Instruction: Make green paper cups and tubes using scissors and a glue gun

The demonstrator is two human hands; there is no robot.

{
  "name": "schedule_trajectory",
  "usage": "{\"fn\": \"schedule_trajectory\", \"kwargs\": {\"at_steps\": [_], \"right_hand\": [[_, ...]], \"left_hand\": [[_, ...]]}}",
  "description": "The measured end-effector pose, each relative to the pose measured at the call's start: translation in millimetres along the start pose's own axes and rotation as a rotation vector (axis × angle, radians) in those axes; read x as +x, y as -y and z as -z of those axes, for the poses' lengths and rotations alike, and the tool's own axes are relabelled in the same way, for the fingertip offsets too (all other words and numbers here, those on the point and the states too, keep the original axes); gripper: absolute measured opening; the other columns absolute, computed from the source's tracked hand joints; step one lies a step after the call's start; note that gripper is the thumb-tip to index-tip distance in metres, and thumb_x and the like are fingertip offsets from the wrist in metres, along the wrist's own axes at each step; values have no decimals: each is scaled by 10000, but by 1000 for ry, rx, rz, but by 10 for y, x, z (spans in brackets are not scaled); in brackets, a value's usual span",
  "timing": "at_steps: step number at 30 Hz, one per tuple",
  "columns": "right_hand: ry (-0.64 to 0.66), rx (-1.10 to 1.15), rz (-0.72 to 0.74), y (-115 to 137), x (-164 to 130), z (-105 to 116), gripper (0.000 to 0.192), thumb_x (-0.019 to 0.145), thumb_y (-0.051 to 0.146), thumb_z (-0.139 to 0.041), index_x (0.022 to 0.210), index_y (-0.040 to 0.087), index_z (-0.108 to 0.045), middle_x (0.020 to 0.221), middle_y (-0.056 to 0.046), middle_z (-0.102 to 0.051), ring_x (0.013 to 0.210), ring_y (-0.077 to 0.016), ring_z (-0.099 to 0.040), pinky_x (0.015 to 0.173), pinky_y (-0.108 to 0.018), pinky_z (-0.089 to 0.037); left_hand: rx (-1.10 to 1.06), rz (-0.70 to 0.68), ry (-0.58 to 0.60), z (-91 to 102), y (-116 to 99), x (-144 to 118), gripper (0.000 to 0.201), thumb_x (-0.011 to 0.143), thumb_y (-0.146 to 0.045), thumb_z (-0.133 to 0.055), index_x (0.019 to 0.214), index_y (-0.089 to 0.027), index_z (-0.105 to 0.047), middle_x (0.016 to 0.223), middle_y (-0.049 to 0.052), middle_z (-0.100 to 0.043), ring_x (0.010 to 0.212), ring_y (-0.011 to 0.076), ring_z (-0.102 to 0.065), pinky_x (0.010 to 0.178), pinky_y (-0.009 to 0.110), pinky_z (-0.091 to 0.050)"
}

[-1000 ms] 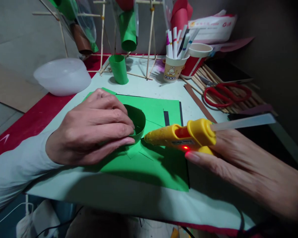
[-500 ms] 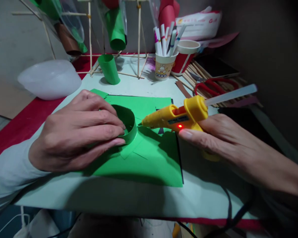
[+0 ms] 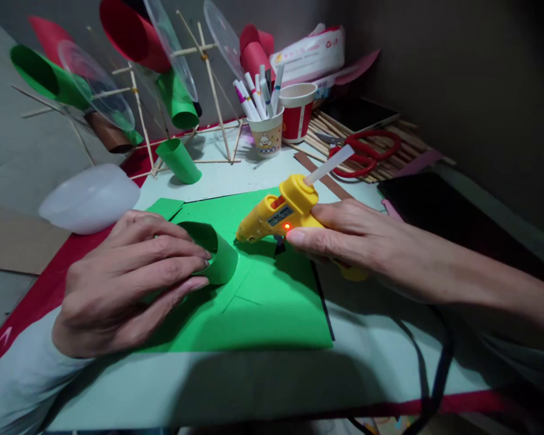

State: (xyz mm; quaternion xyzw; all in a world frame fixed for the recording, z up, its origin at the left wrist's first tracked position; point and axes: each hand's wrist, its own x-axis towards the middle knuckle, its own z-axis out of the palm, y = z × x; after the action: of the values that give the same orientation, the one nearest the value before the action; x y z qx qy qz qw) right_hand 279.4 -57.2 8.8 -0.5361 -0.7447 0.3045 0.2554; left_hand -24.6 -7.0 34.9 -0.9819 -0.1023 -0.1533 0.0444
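My left hand (image 3: 136,278) pinches the wall of a green paper tube (image 3: 224,257) between fingers and thumb. The tube stands on a green paper sheet (image 3: 272,320), its open end facing up. My right hand (image 3: 344,232) is closed around a yellow hot glue gun (image 3: 276,211), whose red light is lit. A pale glue stick (image 3: 330,163) sticks out of its back. The gun's nozzle points down at the sheet, just right of the tube's base; whether it touches the paper I cannot tell.
A frame of thin wooden sticks (image 3: 215,99) stands behind, with paper tubes and clear discs. Near it are a small green tube (image 3: 180,162), a translucent bowl (image 3: 90,196) and a cup of markers (image 3: 266,136). Red-handled scissors (image 3: 376,151) lie on sticks at right. A black cable (image 3: 439,368) hangs front right.
The head view has shifted, bringing more of the stick frame into sight. The glue gun is now tilted more steeply, nozzle down by the tube's base. Both hands keep their holds.
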Motion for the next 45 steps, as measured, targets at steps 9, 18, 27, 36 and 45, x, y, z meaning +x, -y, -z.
{"fn": "schedule_trajectory", "kwargs": {"at_steps": [9, 18, 27, 36, 45], "right_hand": [[81, 28, -1, -23, 30, -51, 518, 954, 639, -427, 687, 212, -549, 701, 6, -556, 703, -179, -541, 624, -318, -357], [72, -19, -6, 16, -115, -5, 507, 937, 650, -437, 717, 228, -612, 757, -15, -637, 808, -231, -591, 705, -344, -435], [59, -94, -48, 66, -235, -46, 539, 931, 662, -374, 673, 239, -585, 675, -41, -584, 673, -233, -514, 669, -381, -470], [42, -117, -110, 107, -377, -105, 533, 915, 706, -401, 652, 252, -499, 668, -28, -554, 734, -258, -558, 689, -393, -483], [21, -187, -139, 201, -435, -150, 506, 952, 665, -418, 665, 253, -481, 702, -24, -543, 743, -238, -544, 726, -355, -480]], "left_hand": [[-28, 197, -172, -101, -228, 89, 216, 830, -95, -689, 992, -239, -692, 889, 48, -776, 850, 263, -655, 705, 458, -510], [-45, -2, -105, -56, -68, 48, 331, 762, -50, -720, 1069, -170, -687, 958, 83, -781, 890, 274, -665, 693, 446, -524], [-79, 119, -185, -139, -193, 82, 245, 861, -97, -574, 1033, -248, -661, 939, 56, -779, 880, 269, -652, 752, 472, -470], [-9, 91, -266, -190, -164, 80, 148, 844, -171, -666, 970, -249, -679, 930, 50, -796, 880, 288, -667, 744, 485, -495], [15, 83, -275, -206, -140, 87, 80, 854, -242, -708, 899, -175, -707, 864, 86, -787, 836, 282, -661, 723, 455, -511]]}}
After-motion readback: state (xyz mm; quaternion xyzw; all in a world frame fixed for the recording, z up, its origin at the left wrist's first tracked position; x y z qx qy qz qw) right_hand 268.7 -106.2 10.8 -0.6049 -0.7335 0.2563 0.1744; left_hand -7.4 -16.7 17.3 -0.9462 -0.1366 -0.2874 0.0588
